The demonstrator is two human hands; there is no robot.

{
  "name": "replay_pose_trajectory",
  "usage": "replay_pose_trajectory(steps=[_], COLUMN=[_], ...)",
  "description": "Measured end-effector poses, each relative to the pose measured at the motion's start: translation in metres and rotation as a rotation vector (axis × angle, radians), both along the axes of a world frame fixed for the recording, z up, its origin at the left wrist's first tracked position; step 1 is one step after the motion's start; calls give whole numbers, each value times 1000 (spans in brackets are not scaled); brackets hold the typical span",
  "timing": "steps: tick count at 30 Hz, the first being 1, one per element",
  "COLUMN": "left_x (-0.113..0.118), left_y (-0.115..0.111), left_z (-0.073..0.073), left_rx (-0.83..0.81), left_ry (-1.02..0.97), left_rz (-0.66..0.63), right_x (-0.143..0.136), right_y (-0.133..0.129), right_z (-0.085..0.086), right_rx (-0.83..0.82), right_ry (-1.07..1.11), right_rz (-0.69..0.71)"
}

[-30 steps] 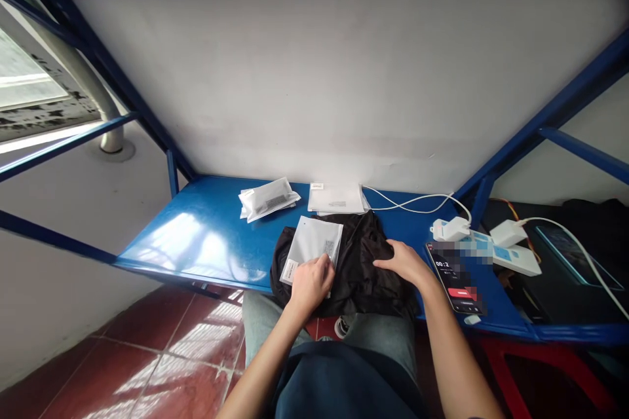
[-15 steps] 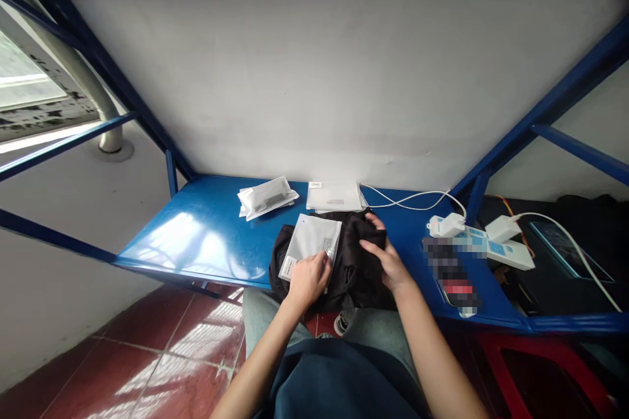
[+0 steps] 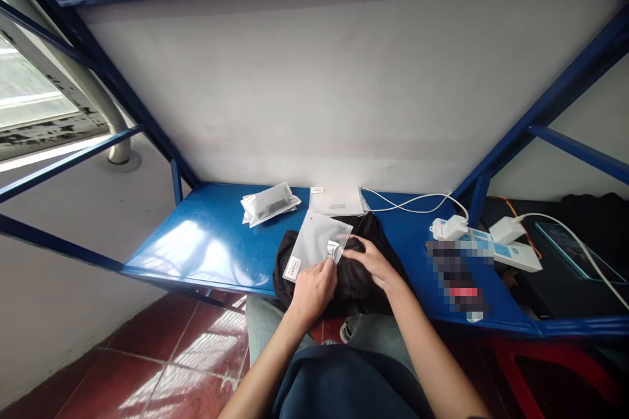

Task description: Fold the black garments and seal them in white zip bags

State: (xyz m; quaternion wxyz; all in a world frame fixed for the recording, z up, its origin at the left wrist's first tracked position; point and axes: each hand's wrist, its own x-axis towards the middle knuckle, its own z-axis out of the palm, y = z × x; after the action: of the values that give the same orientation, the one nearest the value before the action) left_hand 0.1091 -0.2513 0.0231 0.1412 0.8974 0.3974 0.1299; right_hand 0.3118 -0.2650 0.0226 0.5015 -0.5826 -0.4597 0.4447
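Gripped at its lower right edge by my left hand [image 3: 317, 288], a frosted plastic bag [image 3: 314, 239] lies tilted over a heap of black fabric [image 3: 358, 281]. A white label [image 3: 292, 268] sits in the bag's lower left corner. Just above my left fingertips is a small shiny silver piece [image 3: 332, 247]; whether it is inside the bag I cannot tell. My right hand [image 3: 376, 265] is at the bag's right edge, thumb and forefinger apart, with a fingertip partly behind the translucent plastic. The rest of that hand is over the black fabric.
Several similar bags lie in a left pile [image 3: 271, 203] and a back pile [image 3: 337, 200] on the blue table [image 3: 211, 209]. At right are a power strip [image 3: 515, 252] with white chargers, a white cable [image 3: 413, 200] and a blurred-out object [image 3: 457, 281]. Blue frame bars [image 3: 63, 173] flank the table.
My right hand has left its grasp of the black fabric and moved left to the bag's edge. The bag has turned clockwise in my left hand, and the silver piece now shows. The view has shifted slightly.
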Motion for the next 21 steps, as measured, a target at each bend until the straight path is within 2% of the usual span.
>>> replay_pose_trajectory(steps=[2,4,8,12,16,21], left_x=[1,1,0,-1,1,5], left_y=[-3,-5,-9,-20,-23,-17], left_z=[2,3,5,2,0,11], left_rx=[20,35,67,144,215,283], left_ry=[16,27,39,83,121,134], left_rz=[-14,-2,67,114,59,-92], right_x=[-7,-14,-26,-33,-40,-47], right_y=[1,-2,-17,-23,-17,1], right_z=[-6,-11,-14,-11,-10,-12], right_rx=[23,42,53,62,74,50], right_ry=[13,15,16,175,279,410], right_rz=[-116,-174,-104,-193,-290,-306])
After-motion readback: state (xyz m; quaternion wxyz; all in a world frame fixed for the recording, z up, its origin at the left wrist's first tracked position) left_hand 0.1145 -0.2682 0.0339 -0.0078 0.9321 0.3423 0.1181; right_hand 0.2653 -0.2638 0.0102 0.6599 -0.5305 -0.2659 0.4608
